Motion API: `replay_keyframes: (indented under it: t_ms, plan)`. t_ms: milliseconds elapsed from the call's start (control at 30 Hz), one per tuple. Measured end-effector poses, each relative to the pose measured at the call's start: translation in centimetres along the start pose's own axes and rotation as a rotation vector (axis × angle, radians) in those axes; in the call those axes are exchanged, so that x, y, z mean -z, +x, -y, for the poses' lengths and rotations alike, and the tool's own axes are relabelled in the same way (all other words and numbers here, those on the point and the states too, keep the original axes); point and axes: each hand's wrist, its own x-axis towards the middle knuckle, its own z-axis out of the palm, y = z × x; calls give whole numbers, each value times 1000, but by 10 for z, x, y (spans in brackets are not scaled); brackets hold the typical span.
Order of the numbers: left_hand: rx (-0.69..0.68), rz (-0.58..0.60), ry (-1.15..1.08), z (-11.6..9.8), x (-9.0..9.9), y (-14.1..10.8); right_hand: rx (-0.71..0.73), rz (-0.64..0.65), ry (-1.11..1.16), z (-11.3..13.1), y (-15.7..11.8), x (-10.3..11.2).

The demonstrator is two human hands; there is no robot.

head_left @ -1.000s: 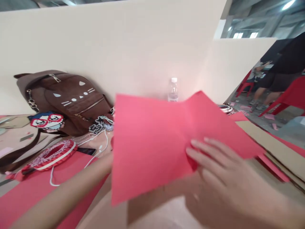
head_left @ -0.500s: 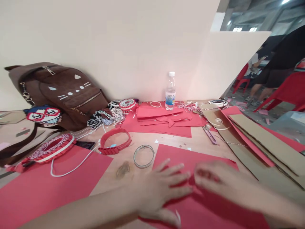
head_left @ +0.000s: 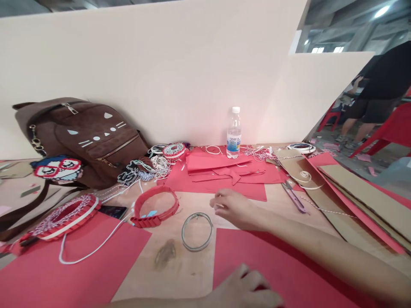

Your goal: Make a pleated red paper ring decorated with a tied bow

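Observation:
My right hand (head_left: 236,209) reaches over the bare wood beyond a red sheet of paper (head_left: 266,265), its fingers curled together low over the table. Whatever is pinched at its fingertips is too small to make out. At the bottom edge, my left hand (head_left: 248,288) rests on the same sheet with bent fingers; the fingertips and anything under them are hidden. A coil of grey wire (head_left: 197,232) lies left of my right hand. Farther left sits a red pleated ring (head_left: 156,206), with a blue scrap inside it.
Red paper pieces (head_left: 205,164) and a water bottle (head_left: 234,132) stand at the back. To the right are a purple-handled cutter (head_left: 294,197) and cardboard strips (head_left: 362,188). A brown backpack (head_left: 80,141), cords and a patterned ring (head_left: 69,216) occupy the left.
My right hand has left the red sheet and moved forward and left to the bare wood. The left hand has drawn nearer me, its spread fingers now bent. The view has tilted up slightly.

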Motion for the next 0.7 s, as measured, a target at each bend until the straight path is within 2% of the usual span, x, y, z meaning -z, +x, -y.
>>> replay_keyframes:
  t_ms: [67, 167, 233, 333, 433, 500, 600, 700]
  plan:
    - [-43, -36, 21, 0, 2, 0, 4, -4, 26, -1, 4, -10]
    - [-66, -89, 32, -2, 4, -2, -97, -34, 69, -3, 5, -10]
    - [-64, -47, 27, -3, -1, -5, -204, -79, 210, -6, -1, 1]
    - [-29, 90, 14, -5, -15, -10, -392, -138, 508, -15, -25, 30]
    - [40, 201, -13, -6, -23, -13, -501, -62, 576, -23, -62, 57]
    - [16, 183, -13, -7, -16, -11, -538, -8, 428, -23, -86, 67]
    - [-114, 79, 27, -9, 12, -4, -579, -23, 131, -17, -109, 72]
    - [-279, 150, -34, -9, 41, 2, -602, -90, 2, -12, -116, 69]
